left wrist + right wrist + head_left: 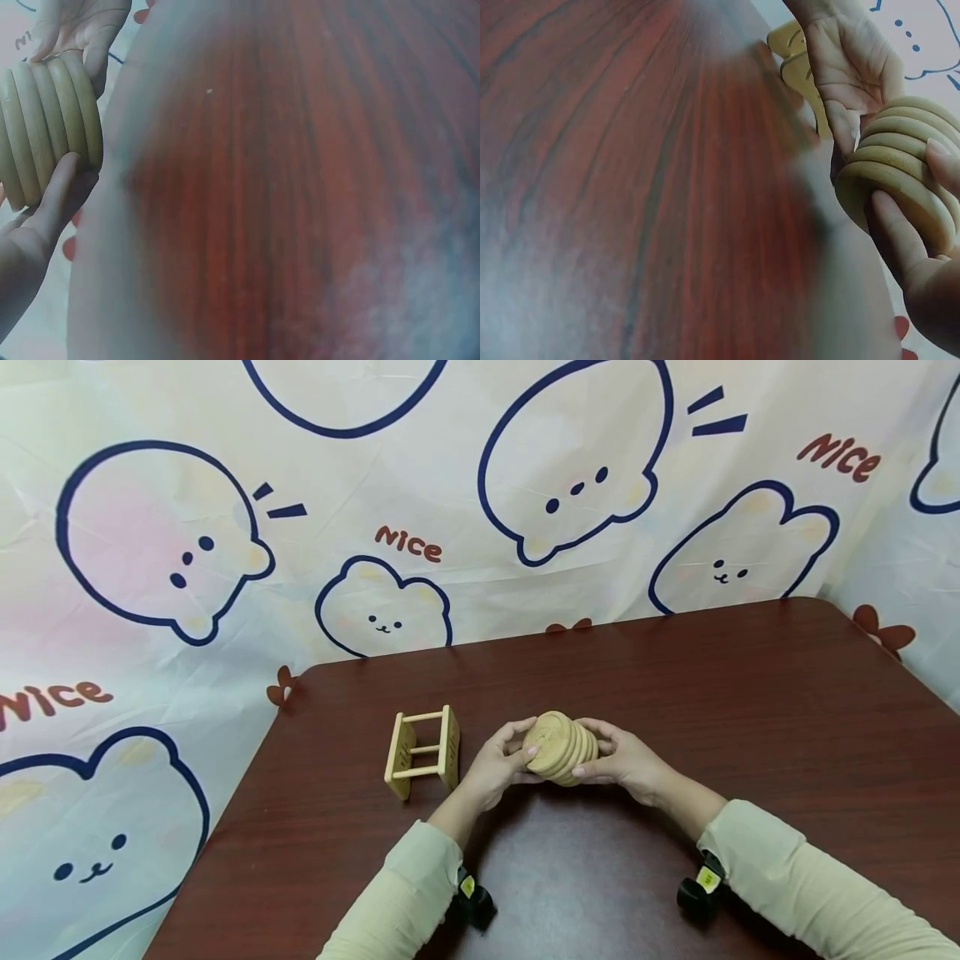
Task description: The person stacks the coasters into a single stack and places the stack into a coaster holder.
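Observation:
Both hands hold a stack of several round wooden coasters above the table, the stack tilted with its top face toward the head camera. My left hand grips the stack's left end, thumb on the face of the end coaster. At the other end my right hand has its fingers curled round the edges. In the left wrist view the coasters lie pressed together, face to face. The right wrist view shows the coasters between thumb and fingers, with the left palm behind them.
A small wooden rack with two side panels joined by rods stands left of the hands. The dark red-brown table reaches back to a cloth backdrop printed with cartoon bears. Black wrist devices hang below both sleeves.

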`<state>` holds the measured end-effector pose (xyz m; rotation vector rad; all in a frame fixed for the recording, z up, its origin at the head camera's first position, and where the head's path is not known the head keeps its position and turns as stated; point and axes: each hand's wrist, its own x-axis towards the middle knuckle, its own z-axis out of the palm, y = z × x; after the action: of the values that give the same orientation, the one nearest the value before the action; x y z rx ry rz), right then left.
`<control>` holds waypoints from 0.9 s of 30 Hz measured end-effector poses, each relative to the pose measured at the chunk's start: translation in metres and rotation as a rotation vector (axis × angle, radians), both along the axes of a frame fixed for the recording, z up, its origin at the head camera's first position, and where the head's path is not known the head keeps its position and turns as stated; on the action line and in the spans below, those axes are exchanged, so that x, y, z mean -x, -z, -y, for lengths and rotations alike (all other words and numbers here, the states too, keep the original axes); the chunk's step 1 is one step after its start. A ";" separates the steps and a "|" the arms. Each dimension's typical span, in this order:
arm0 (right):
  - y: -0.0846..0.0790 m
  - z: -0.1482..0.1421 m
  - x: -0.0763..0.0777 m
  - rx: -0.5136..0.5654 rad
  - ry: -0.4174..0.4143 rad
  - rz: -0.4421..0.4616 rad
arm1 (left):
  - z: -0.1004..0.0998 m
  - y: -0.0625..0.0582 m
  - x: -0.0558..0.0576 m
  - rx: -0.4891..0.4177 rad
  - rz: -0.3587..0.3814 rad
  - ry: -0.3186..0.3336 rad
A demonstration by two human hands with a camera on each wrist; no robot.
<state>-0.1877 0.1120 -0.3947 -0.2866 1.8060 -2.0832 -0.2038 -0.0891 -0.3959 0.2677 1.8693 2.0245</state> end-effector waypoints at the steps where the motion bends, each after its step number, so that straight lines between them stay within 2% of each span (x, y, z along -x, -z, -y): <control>1: -0.001 0.001 0.000 0.004 0.002 -0.002 | 0.000 -0.001 0.000 -0.005 -0.001 0.001; 6: -0.009 0.003 -0.002 0.027 0.013 -0.004 | 0.004 -0.010 -0.001 -0.024 -0.011 0.016; 17: -0.027 0.014 -0.003 -0.003 0.015 -0.055 | 0.018 -0.027 0.000 -0.065 -0.037 0.027; 23: -0.037 0.023 -0.003 0.035 -0.011 -0.072 | 0.029 -0.036 0.002 -0.051 -0.055 0.036; 27: -0.040 0.031 -0.002 0.056 -0.027 -0.079 | 0.039 -0.041 0.003 -0.004 -0.072 0.049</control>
<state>-0.1859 0.0811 -0.3544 -0.4117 1.7802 -2.1336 -0.2072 -0.1279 -0.3547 0.3888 1.8821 2.0112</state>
